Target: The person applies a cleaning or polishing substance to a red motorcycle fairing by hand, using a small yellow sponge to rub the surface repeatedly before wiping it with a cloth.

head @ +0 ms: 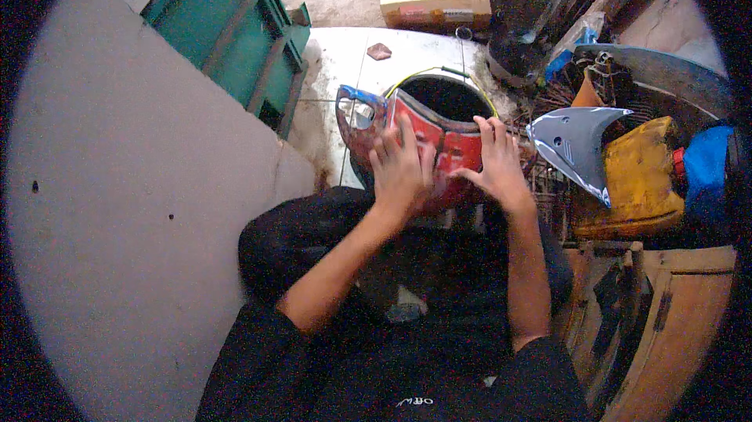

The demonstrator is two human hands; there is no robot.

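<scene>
A red plastic panel [461, 151], which looks like a motorcycle body part, is tilted in front of me against a black bucket [440, 96]. Its left end is a scuffed, dull-coloured loop with blue at the top [359, 93]. My left hand [400, 166], slightly blurred, lies over the panel's face with bent fingers; whether anything is under them is hidden. My right hand [499, 160] grips the panel's right side, fingertips at the upper edge and thumb across the red face. The bucket's thin yellow-green wire handle [411, 77] arcs behind the panel.
A flat brown piece [379, 51] lies on white floor tiles [329, 49]. Beyond is a cardboard box [436, 4]. At left stand a pale wall [147, 187] and green crate [217, 22]. Right are a grey panel [573, 143], yellow jerrycan [643, 175] and wooden piece [693, 304].
</scene>
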